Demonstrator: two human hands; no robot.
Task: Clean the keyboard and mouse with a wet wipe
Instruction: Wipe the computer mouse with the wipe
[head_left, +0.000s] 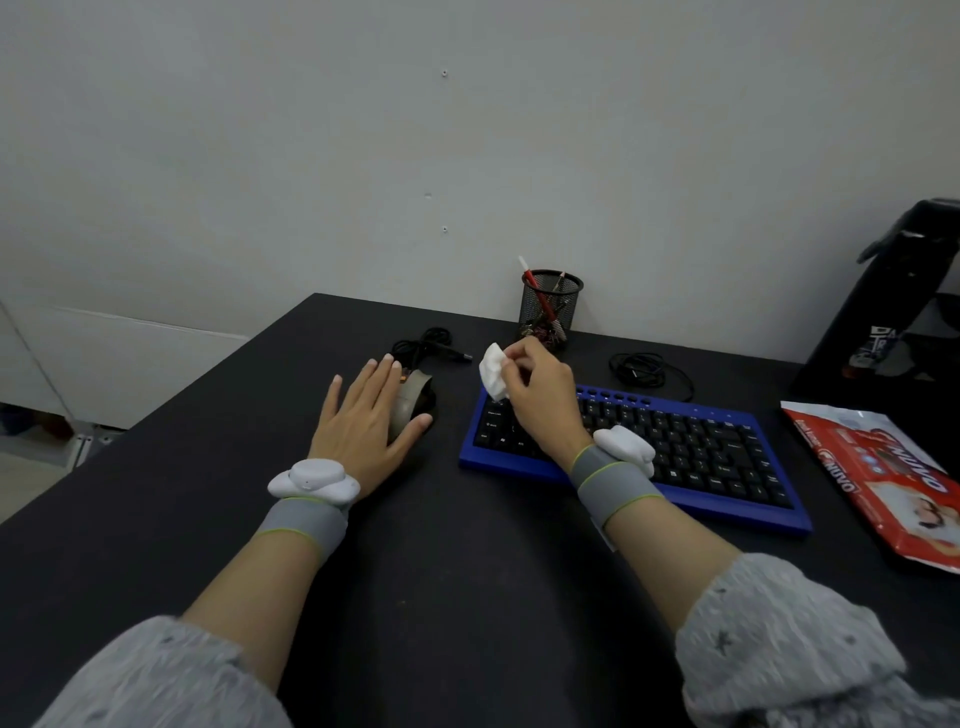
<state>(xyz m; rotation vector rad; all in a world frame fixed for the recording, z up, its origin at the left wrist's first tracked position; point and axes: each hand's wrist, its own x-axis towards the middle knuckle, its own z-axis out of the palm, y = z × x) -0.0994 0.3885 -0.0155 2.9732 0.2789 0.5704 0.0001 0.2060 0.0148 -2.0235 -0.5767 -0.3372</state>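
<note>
I see both arms reach fwd over the black desk (441, 571), gray sleeves pushed up, a gray band w/ a white tracker on each wrist. My left hand (363, 421) lies flat, palm down, fingers spread wide. It covers the mouse (410, 400), thumb side touching it. It grips nothing, just rests on top.

My right hand (540, 395) hangs above the top-left corner of the blue keyboard (639, 457), wrist bent, knuckles up. Thumb and fingertips pinch a crumpled white wet wipe (492, 371). I can't tell if the wipe touches the keys.

Keyboard sits right of the mouse, apart from it. A red wipes pack (893, 483) lies right of the keyboard. A mesh pen cup (551, 304) stands at the back by the wall.
</note>
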